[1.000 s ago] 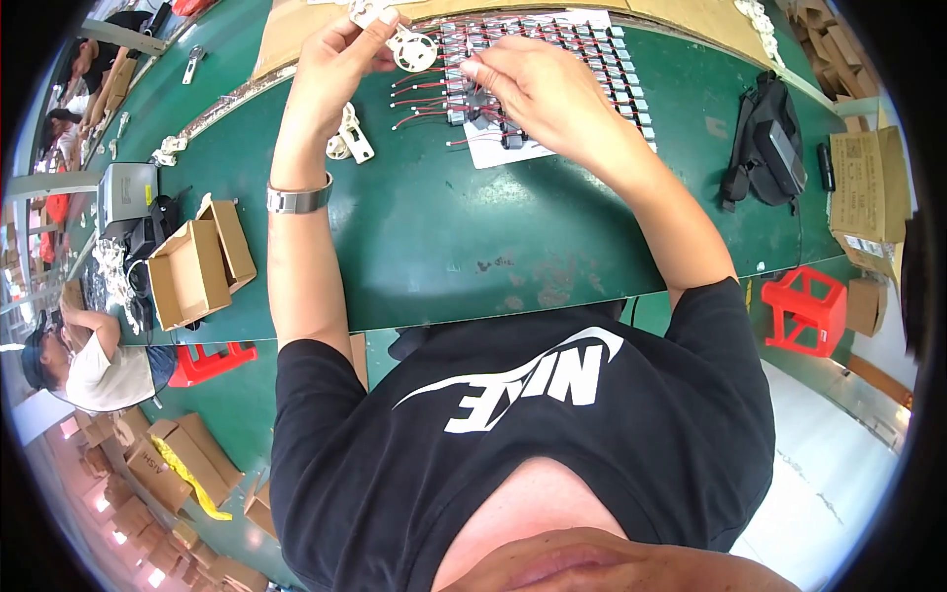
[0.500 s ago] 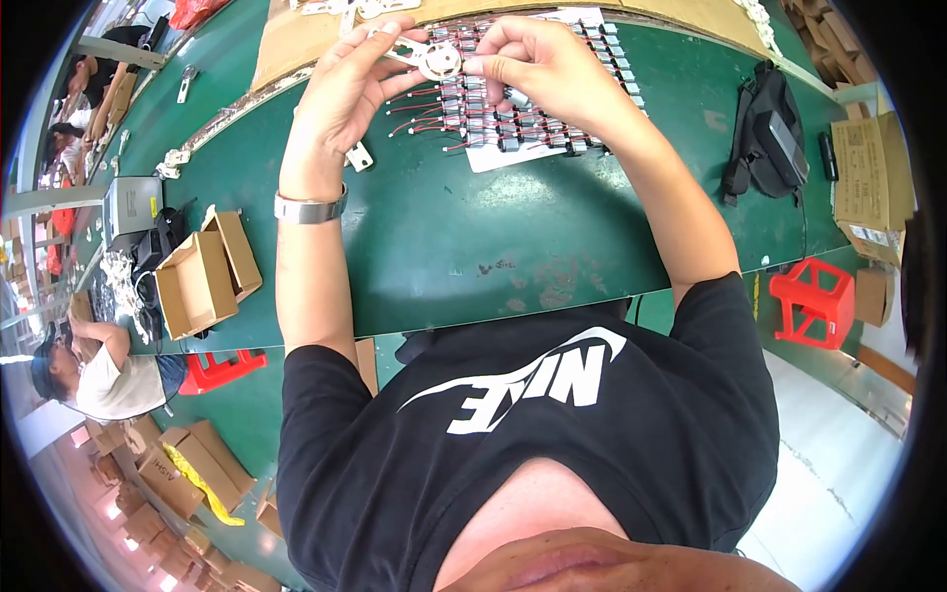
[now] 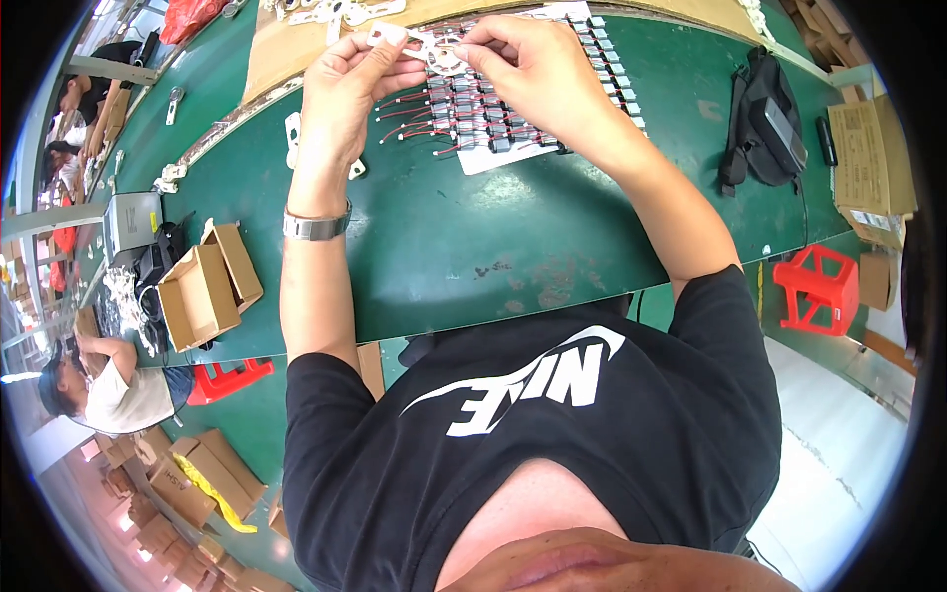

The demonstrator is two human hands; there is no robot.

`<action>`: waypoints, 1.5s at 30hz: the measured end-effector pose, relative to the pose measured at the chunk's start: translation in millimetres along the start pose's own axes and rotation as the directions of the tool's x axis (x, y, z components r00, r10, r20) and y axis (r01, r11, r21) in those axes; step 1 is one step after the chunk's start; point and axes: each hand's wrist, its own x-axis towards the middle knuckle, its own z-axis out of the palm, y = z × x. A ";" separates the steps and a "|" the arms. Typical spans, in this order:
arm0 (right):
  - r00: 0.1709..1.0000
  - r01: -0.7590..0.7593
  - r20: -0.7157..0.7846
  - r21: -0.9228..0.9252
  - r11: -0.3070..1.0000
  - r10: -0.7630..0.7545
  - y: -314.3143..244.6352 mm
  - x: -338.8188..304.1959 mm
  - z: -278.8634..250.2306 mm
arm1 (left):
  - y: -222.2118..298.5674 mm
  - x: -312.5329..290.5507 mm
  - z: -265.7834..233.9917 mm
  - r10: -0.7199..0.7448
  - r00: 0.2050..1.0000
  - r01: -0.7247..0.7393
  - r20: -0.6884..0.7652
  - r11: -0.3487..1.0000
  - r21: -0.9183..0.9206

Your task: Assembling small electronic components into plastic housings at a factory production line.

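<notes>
My left hand [image 3: 345,94] pinches a flat white plastic part [image 3: 446,61] by its narrow end, thumb on top. The part has a round ring with spokes at its other end. My right hand [image 3: 541,74] is closed, thumb and fingertips together at the ring's edge; whether a small piece is also between them is hidden. Below both hands, rows of small grey motors [image 3: 498,144] with thin red and black wires lie on a white sheet [image 3: 483,166]. Another white plastic part [image 3: 293,138] lies beside my left wrist, partly covered by it.
More white parts [image 3: 345,12] sit on cardboard [image 3: 681,22] at the far side. A black bag [image 3: 764,123] is on the green table [image 3: 444,237] at right, beside a carton [image 3: 873,158]. Open cardboard boxes [image 3: 202,296] stand at left. A person [image 3: 109,380] sits further left.
Both hands stay at the white part, which has shifted slightly. My right fingertips have moved left onto its ring. Another white part by my left wrist shows more now.
</notes>
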 end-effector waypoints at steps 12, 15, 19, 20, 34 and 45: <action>0.994 0.081 -0.070 -0.114 0.990 -0.089 -6.0 -2.9 -0.2 | -6.4 -1.6 3.9 -0.045 0.998 0.043 -0.043 0.998 -0.040; 0.985 0.132 -0.091 -0.142 0.981 -0.146 -3.6 -3.6 0.1 | -6.6 -1.9 4.9 -0.048 0.998 0.046 -0.046 0.998 -0.048; 0.985 0.142 -0.074 -0.185 0.973 -0.158 -1.8 -6.4 4.0 | -7.6 -3.7 5.4 -0.073 0.996 0.075 -0.045 0.997 0.033; 0.982 0.159 -0.071 -0.213 0.964 -0.177 -0.6 -6.6 4.6 | -8.4 -3.9 6.8 -0.073 0.996 0.074 -0.043 0.997 0.032; 0.995 -0.098 0.008 0.072 0.993 0.097 3.0 2.7 5.5 | -13.2 -11.4 29.6 -0.105 0.994 0.105 0.008 0.985 -0.139; 1.000 -0.021 0.005 -0.022 1.000 0.022 -8.5 -3.9 -3.8 | -7.4 -7.4 14.8 0.030 0.982 -0.066 -0.187 0.980 -0.189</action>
